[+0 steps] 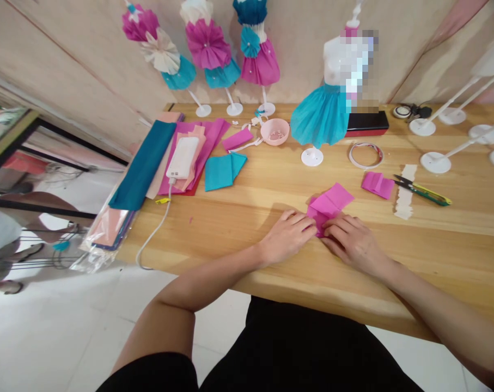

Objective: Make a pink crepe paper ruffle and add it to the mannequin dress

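A piece of magenta crepe paper [329, 204] lies folded on the wooden table [271, 190] in front of me. My left hand [288, 234] presses on its near left edge with fingers curled down onto the fold. My right hand [353, 239] holds the near right edge, fingers closed over the paper. Both hands meet at the paper's near corner, which they partly hide.
A second folded magenta piece [377, 184], scissors [420, 191], a white paper strip [405, 193] and a tape roll [366, 155] lie to the right. A teal-skirted mannequin [324, 111], pink bowl [275, 131], teal paper [224, 170], paper sheets and a power bank [183, 158] stand behind and left.
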`<action>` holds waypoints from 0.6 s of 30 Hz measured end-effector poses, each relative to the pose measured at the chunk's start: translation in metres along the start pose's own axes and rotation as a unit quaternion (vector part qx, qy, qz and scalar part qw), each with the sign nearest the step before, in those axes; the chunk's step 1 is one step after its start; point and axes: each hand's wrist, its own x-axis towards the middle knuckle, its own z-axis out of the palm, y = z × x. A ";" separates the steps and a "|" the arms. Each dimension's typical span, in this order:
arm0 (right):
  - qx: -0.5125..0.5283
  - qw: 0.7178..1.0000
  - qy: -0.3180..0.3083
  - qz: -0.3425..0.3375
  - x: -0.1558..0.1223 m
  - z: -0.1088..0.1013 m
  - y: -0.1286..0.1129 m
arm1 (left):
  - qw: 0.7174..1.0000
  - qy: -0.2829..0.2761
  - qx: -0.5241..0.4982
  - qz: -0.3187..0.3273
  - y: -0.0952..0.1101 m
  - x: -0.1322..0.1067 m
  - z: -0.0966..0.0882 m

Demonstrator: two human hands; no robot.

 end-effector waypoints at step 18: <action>-0.107 0.978 0.120 0.133 0.005 -0.014 0.032 | 0.997 0.013 -0.059 0.057 0.000 -0.006 0.004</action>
